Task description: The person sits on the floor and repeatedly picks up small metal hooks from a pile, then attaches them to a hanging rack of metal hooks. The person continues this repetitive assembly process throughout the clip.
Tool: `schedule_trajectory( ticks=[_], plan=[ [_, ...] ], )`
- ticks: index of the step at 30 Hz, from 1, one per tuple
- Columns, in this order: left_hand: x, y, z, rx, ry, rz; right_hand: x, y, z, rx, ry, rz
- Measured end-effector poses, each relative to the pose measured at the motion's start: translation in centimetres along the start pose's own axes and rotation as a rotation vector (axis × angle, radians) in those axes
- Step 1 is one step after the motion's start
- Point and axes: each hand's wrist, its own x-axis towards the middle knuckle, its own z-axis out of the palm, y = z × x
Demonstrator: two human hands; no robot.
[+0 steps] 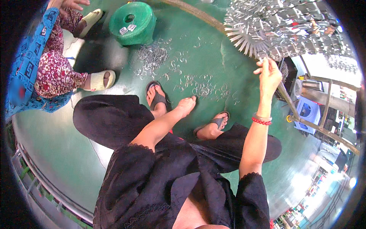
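Observation:
My right hand (270, 77) is raised at the right, its thumb and forefinger pinched on a small silvery metal piece (262, 59). That piece sits at the lower edge of a large mass of hanging flat metal parts (276, 28), some fanned out like spokes. Lower and nearer my body, my left hand (186, 107) is closed above the floor, between my feet. What its fingers hold, if anything, cannot be made out. Just beyond it, thin curled metal pieces (206, 89) lie scattered on the green floor.
A denser heap of metal pieces (152, 57) lies near a green round stool (133, 23) with two small metal parts on top. Another person in flowered trousers (55, 74) sits at the left. At the right stand a wooden frame (320, 129) and a blue plastic stool (307, 113).

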Motion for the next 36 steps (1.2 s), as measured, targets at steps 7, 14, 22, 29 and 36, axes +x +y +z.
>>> schedule_trajectory(
  ticks=[7, 14, 22, 29, 36],
  plan=[
    [6.0, 3.5, -11.6, -0.551, 0.383, 0.158, -1.4, -0.6, 0.3, -0.116, 0.036, -0.041],
    [7.1, 11.4, -22.6, -1.628, 0.411, 0.065, -3.1, -1.7, -0.1, -0.140, -0.022, -0.046],
    [6.6, 12.6, -23.1, -1.743, 0.391, 0.096, -3.7, -1.7, -0.6, -0.103, -0.049, -0.021],
    [5.9, 12.5, -23.0, -1.753, 0.253, 0.098, -3.6, -2.0, -0.9, -0.213, -0.037, -0.034],
    [7.4, 11.1, -22.2, -1.622, 0.041, 0.150, -3.4, -2.5, -2.7, -0.297, -0.200, -0.058]
  ],
)
